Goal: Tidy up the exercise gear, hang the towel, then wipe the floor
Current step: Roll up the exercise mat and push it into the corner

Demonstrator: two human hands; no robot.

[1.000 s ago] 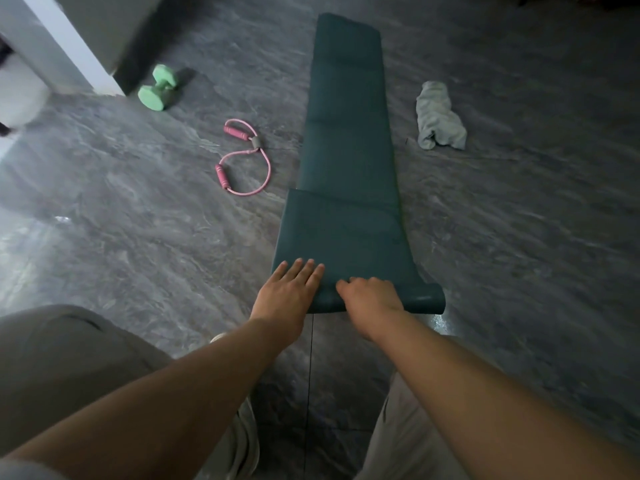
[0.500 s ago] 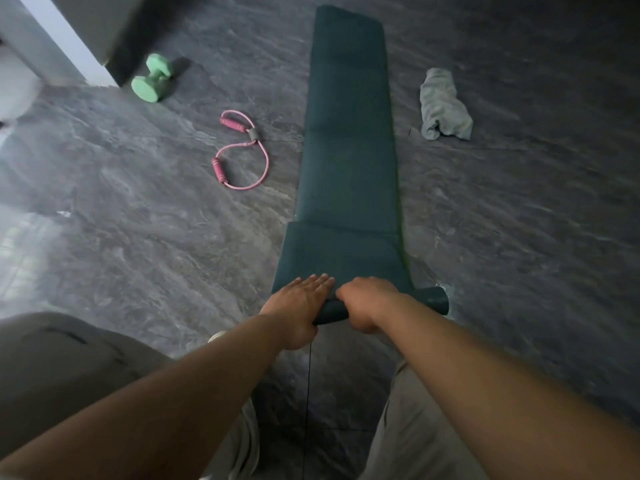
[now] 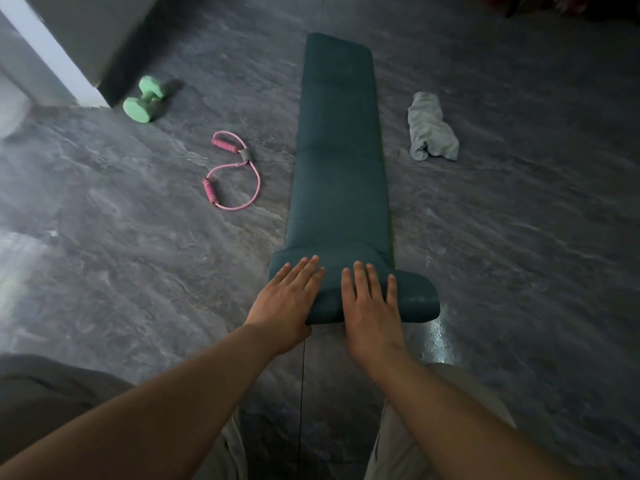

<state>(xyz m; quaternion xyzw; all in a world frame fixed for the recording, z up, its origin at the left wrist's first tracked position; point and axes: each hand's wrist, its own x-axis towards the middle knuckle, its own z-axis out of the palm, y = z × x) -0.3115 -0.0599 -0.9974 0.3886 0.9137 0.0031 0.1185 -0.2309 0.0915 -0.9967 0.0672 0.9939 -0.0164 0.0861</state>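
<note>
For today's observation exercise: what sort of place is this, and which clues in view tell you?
Probably a room at home used for workouts. On the grey stone-look floor lie a half-rolled exercise mat, a green dumbbell and a pink resistance band.

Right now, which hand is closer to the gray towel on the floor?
The right hand. It lies flat on the rolled end of the mat, on the towel's side. The left hand presses the roll's other end, nearer the pink band.
</note>
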